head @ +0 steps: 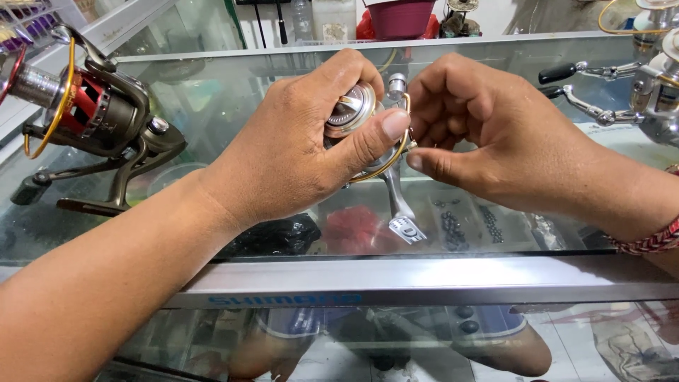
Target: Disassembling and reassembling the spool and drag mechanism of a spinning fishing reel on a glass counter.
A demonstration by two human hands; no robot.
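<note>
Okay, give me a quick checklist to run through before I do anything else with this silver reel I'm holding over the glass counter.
1. Left hand has a firm wrap on the silver reel: ok, fingers and thumb close around its body.
2. Right hand is on the gold bail wire: ok, fingertips pinch beside it.
3. Reel foot is clear of the glass counter: cannot tell, it hangs low over the glass.
4. The red and dark reel stands apart from the left arm: ok.
5. The silver reels at the right edge are clear of the right wrist: ok.
</note>
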